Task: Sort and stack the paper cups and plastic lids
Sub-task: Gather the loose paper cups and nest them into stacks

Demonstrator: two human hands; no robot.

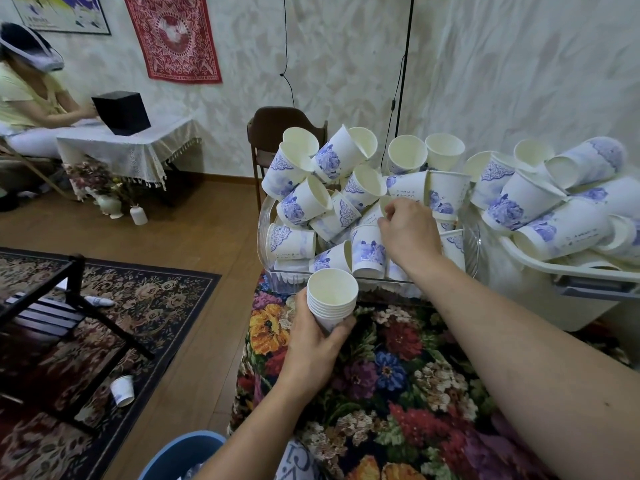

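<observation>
A stack (331, 304) of nested paper cups is held upright in the left hand (313, 336), whose fingers are curled round its lower walls, just above the flower-patterned tabletop (398, 368) and in front of a clear bin (287, 277). The bin is heaped with loose cups (311, 199), white inside and printed with blue flowers outside, lying on their sides and at all angles. The right hand (410, 233) is reached into the heap, its fingertips (389, 211) pinched at a cup's rim; which cup is gripped cannot be told for certain. The cups appear very light, thin-walled and easily crushed, so a soft grip at the rolled rim or round the tapered wall would seem wise; their taper should let each slide into the stack with little force, though a tilted entry could jam or dent it. A second heap (554, 206) is carried in a white basket (540, 261) to the right, touching the bin. No plastic lids can be made out. One cup (122, 390) lies on the patterned rug (145, 306) below, beside a dark frame (69, 306). A blue tub (180, 455) stands at the near edge. Beyond, a chair (273, 128) is set behind the bin, a red cloth (173, 36) is hung on the wall, and a second person (31, 98) is seated at a lace-covered table (128, 147).
</observation>
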